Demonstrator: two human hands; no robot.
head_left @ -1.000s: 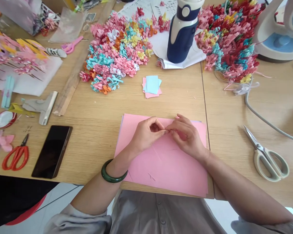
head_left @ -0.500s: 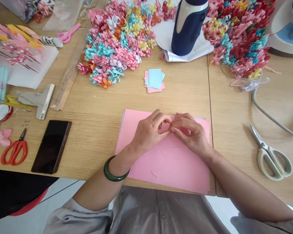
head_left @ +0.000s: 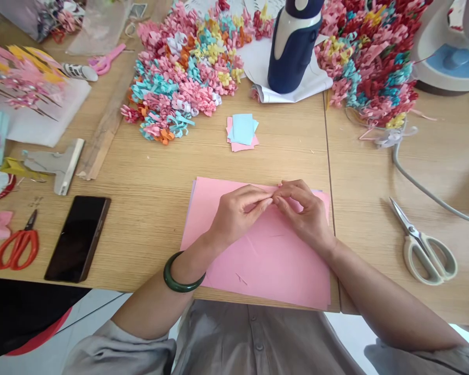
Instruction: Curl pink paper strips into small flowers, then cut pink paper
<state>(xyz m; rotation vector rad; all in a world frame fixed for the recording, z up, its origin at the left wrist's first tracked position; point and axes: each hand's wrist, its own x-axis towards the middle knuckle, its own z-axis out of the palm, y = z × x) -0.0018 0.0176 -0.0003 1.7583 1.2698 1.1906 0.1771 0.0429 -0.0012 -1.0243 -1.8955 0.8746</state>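
My left hand and my right hand meet fingertip to fingertip over a sheet of pink paper. Thumbs and forefingers are pinched together around what looks like a small pink paper piece. Only a bit of it shows above the right fingers; the rest is hidden. A green bangle circles my left wrist. Thin slivers of pink paper lie on the sheet below the hands. Beyond the sheet is a little stack of blue and pink paper squares.
Cream-handled scissors lie to the right. At left are a black phone, red-handled scissors and a metal clip. Heaps of curled paper flowers, a dark blue bottle and a grey cord are farther back.
The left fingers have straightened and drawn in toward the thumb, closing the gap that showed before. The right hand keeps its pinch. The whole view has shifted slightly.
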